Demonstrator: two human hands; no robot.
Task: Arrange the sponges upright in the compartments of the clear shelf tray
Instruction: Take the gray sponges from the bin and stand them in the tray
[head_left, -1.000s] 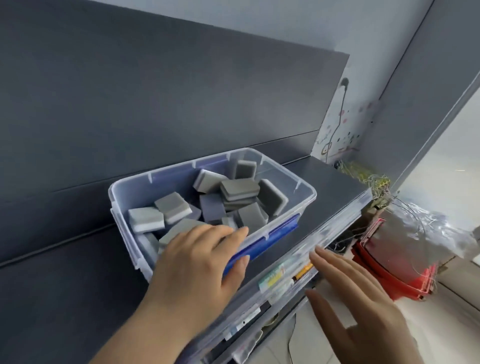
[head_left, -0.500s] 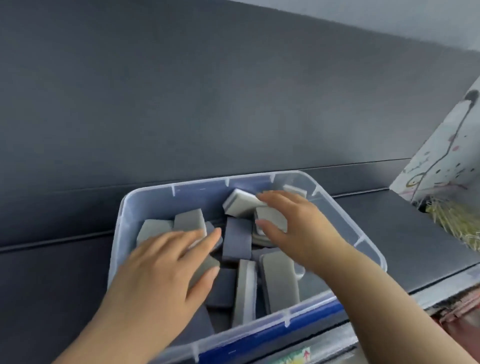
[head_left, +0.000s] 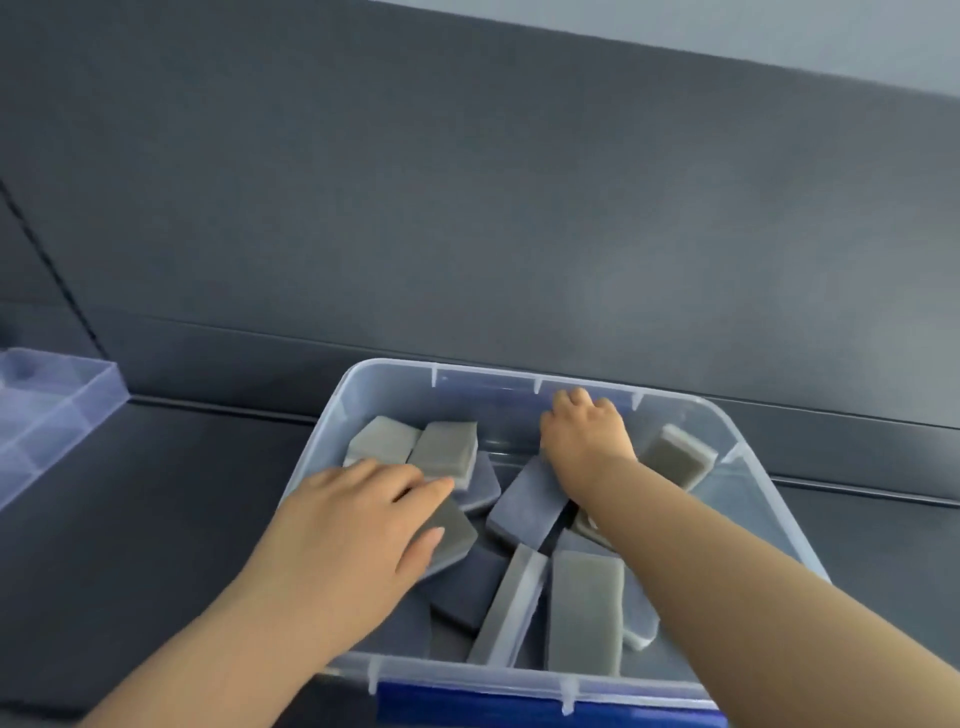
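Sponges (head_left: 584, 608) lie loose in a clear bin (head_left: 488, 370) on a dark grey shelf (head_left: 156, 519). Compartment tray (head_left: 57, 400): well apart, at left. Left hand (head_left: 353, 535): fingers extended, resting on one sponge. Right hand (head_left: 582, 431): fingers curled downward, grasp cannot be determined. Grey wall panel (head_left: 467, 208) behind

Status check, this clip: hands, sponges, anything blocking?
Left hand flat on a sponge in bin; right hand at far wall, grip hidden. Other sponges loose, tray off left. No obstruction seen.
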